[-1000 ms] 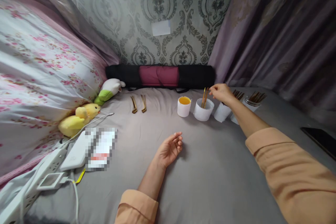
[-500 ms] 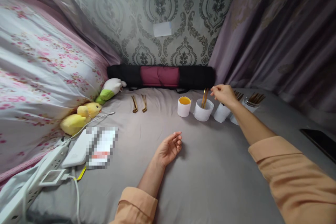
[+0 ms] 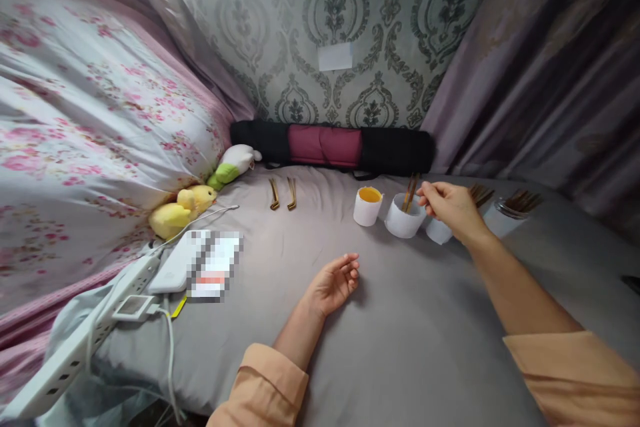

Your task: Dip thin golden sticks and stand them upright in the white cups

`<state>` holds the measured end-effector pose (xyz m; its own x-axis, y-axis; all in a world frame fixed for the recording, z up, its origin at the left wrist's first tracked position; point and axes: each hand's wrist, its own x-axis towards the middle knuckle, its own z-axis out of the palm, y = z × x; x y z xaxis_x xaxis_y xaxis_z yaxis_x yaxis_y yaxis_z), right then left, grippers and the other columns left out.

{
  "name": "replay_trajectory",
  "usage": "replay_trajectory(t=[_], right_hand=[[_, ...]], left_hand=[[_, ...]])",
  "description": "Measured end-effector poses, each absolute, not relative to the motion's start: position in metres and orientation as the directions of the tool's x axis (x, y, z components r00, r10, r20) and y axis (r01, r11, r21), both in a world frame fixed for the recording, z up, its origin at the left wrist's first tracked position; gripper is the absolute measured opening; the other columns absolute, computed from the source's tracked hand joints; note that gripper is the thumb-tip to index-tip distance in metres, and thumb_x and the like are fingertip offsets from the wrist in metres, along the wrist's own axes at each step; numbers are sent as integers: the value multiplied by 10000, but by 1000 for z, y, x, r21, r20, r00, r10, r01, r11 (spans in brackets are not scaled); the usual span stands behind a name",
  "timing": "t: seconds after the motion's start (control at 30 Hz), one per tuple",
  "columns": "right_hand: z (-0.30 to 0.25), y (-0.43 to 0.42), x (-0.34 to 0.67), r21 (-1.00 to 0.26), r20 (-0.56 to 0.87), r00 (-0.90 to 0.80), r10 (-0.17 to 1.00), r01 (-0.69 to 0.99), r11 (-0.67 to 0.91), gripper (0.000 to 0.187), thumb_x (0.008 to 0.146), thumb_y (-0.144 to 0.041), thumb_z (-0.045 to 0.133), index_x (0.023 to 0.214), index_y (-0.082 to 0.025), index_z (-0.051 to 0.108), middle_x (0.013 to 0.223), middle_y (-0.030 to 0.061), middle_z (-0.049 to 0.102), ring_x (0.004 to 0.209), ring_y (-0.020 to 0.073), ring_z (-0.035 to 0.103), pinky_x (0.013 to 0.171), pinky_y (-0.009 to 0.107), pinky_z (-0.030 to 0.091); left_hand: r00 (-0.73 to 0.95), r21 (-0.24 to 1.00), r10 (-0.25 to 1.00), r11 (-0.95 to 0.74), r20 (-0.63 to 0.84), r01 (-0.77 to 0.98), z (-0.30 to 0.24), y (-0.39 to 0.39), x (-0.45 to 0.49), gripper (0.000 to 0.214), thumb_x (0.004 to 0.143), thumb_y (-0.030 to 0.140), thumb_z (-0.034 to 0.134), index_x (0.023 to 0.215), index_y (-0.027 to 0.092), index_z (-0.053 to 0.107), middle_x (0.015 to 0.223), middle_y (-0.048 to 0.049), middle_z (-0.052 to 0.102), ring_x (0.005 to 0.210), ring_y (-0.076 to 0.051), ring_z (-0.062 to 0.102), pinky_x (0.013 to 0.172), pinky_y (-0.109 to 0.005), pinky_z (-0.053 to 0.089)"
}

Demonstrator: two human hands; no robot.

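My right hand (image 3: 450, 208) is above the row of white containers, its thumb and fingers pinched together. Whatever lies between those fingertips, if anything, is too small to make out. Just left of the fingertips, thin brownish sticks (image 3: 411, 192) stand in a wide white cup (image 3: 404, 221). A smaller white cup (image 3: 367, 212) with orange-yellow inside is to its left. Partly behind my right hand is another white container (image 3: 439, 232), and a jar (image 3: 504, 217) full of brown sticks stands farther right. My left hand (image 3: 334, 285) rests on the grey sheet, palm up, fingers loosely bent, holding nothing.
Two bent gold-coloured pieces (image 3: 291, 195) lie on the grey sheet (image 3: 390, 347). A black and maroon roll (image 3: 325, 145) runs along the wall. At left are plush toys (image 3: 183, 212), a white power bank (image 3: 180, 263) and a power strip (image 3: 75, 367) with cables.
The view has shifted, so the scene sits farther right. My right hand has come a little lower and closer to the sticks in the wide cup. My left hand stays on the sheet.
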<state>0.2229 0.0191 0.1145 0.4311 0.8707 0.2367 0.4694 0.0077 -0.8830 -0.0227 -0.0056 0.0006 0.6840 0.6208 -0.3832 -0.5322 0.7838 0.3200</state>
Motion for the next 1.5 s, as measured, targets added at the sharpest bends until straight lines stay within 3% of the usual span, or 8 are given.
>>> replay_trajectory(t=[0.67,1.1,1.5], right_hand=[[64,-8,165,-957,0,319,948,274,-92,399,724,-529,507,706,-137,574,550,6,532,395,64,421,345,183,284],[-1,-5,148,-952,36,331,943,298,-68,445,762,-571,432,690,-152,563,508,-7,512,397,94,451,391,206,336],[-19,-9,147,-909,136,321,937,416,-10,465,783,-580,388,683,-166,573,520,18,540,444,124,479,428,222,370]], left_hand=[[681,325,626,779,-380,-536,-1,-5,-23,125,777,176,555,858,91,598,704,-39,575,557,-60,510,507,-169,400],[680,328,635,772,-368,-544,-1,-6,-23,136,774,173,558,871,87,600,713,-42,575,570,-64,514,508,-170,400],[667,356,644,764,-374,-539,0,-5,-21,119,769,158,563,864,96,600,723,-30,579,570,-55,520,513,-164,406]])
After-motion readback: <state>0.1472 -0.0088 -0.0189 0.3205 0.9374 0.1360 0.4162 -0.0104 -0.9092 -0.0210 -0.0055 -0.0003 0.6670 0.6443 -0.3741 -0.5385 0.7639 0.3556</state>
